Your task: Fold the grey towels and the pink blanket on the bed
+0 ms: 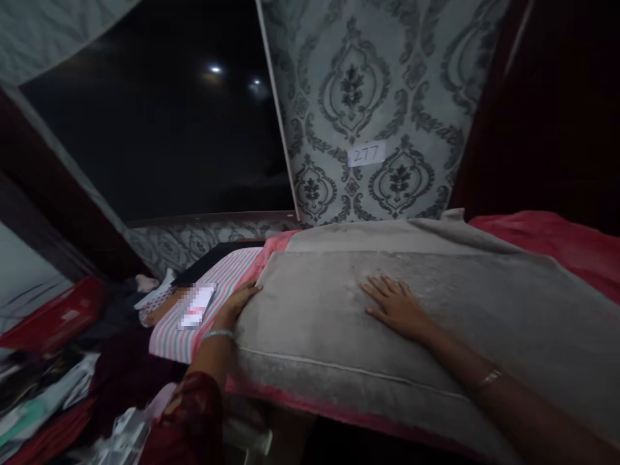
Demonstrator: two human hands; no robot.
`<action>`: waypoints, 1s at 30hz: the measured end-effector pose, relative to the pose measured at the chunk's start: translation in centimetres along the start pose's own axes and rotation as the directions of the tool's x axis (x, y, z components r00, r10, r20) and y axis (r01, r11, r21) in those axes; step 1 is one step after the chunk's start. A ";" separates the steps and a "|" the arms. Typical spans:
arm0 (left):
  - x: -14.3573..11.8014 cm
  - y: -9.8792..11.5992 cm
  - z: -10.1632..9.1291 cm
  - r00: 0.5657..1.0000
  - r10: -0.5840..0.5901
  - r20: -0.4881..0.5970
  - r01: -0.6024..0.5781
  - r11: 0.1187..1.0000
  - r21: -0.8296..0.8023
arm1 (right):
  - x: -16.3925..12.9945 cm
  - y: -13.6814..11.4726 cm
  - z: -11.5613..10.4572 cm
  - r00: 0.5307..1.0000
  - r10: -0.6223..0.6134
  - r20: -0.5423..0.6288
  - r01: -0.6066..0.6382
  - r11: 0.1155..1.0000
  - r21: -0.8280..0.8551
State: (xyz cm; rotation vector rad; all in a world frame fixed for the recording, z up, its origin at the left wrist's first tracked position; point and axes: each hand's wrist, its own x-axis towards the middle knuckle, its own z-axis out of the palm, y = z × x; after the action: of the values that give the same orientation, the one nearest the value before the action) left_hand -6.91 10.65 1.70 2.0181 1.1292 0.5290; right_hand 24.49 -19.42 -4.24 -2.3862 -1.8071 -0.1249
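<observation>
Cloth (pixel 310 310), grey and seamed, lies over pink fabric (pixel 279 242); we appear to be smoothing it. Our hands are apart: right hand (pixel 394 307) flat on it, fingers spread; left hand (pixel 242 298) at its left edge, grip unclear. Further smoothing, we judge, calls for steadying that edge.

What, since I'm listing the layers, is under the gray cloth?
Red cloth shows past the left and near edges of the gray cloth; anything beneath its middle is covered and cannot be seen.
</observation>
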 end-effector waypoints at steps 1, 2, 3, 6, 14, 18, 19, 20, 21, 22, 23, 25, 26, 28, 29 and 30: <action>0.0 0.1 -0.1 1.000 -0.002 0.023 0.003 1.000 -0.012 | -0.1 0.0 -0.1 1.000 0.001 -0.007 -0.001 1.000 0.012; 0.1 0.1 -0.1 0.999 -0.007 0.052 0.009 0.999 -0.034 | -0.2 0.2 -0.2 1.000 0.000 -0.014 0.001 1.000 0.024; 0.1 0.1 -0.2 0.996 -0.018 0.086 0.024 0.997 -0.071 | -0.2 0.4 -0.4 1.000 -0.002 -0.020 0.003 0.999 0.034; 0.2 0.2 -0.5 0.978 -0.076 0.196 0.124 0.962 -0.244 | -0.1 0.8 -0.7 1.000 -0.006 -0.016 0.007 0.998 0.066; 0.1 0.6 -0.8 0.964 -0.130 0.231 0.223 0.868 -0.443 | -1.6 -1.8 -2.8 0.986 -0.106 0.127 0.071 0.964 0.255; 0.7 -0.1 -0.6 0.965 -0.177 0.195 0.253 0.832 -0.494 | -5.1 -4.7 -3.9 0.932 -0.316 0.178 0.223 0.886 0.406; 0.9 -0.4 -0.5 0.965 -0.181 0.191 0.255 0.819 -0.514 | -6.0 -5.4 -4.2 0.915 -0.358 0.185 0.248 0.862 0.441; 1.1 -0.7 -0.5 0.965 -0.181 0.190 0.256 0.807 -0.532 | -6.9 -5.9 -4.5 0.896 -0.402 0.186 0.276 0.835 0.477; 1.3 -1.1 -0.4 0.965 -0.180 0.188 0.255 0.799 -0.545 | -7.6 -6.3 -4.9 0.875 -0.450 0.178 0.307 0.801 0.515; 1.5 -1.4 -0.4 0.966 -0.179 0.187 0.254 0.793 -0.553 | -8.0 -6.5 -5.3 0.849 -0.501 0.168 0.337 0.759 0.557; 1.7 -1.7 -0.4 0.967 -0.178 0.184 0.252 0.790 -0.559 | -8.1 -6.7 -5.7 0.825 -0.544 0.157 0.355 0.713 0.604; 1.8 -2.1 -0.4 0.969 -0.178 0.171 0.245 0.787 -0.566 | -7.2 -6.7 -6.5 0.823 -0.555 0.123 0.341 0.655 0.674; 1.8 -2.3 -0.4 0.970 -0.175 0.169 0.241 0.786 -0.569 | -6.2 -6.6 -6.8 0.849 -0.519 0.101 0.321 0.659 0.680; 1.6 -2.4 -0.3 0.972 -0.140 0.190 0.225 0.790 -0.571 | -3.3 -6.4 -7.0 0.916 -0.396 0.063 0.276 0.735 0.619; 1.4 -2.4 -0.3 0.972 -0.112 0.206 0.213 0.794 -0.570 | -1.6 -6.4 -6.7 0.942 -0.332 0.053 0.248 0.792 0.557; 1.3 -2.3 -0.2 0.971 -0.082 0.223 0.198 0.798 -0.569 | -0.1 -6.5 -6.3 0.958 -0.282 0.055 0.220 0.845 0.488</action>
State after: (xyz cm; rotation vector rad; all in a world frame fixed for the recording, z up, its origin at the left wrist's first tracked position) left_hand -7.62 12.59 0.02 1.3945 0.8527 0.5205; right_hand 18.39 -18.83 2.37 -1.8433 -1.9212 0.4091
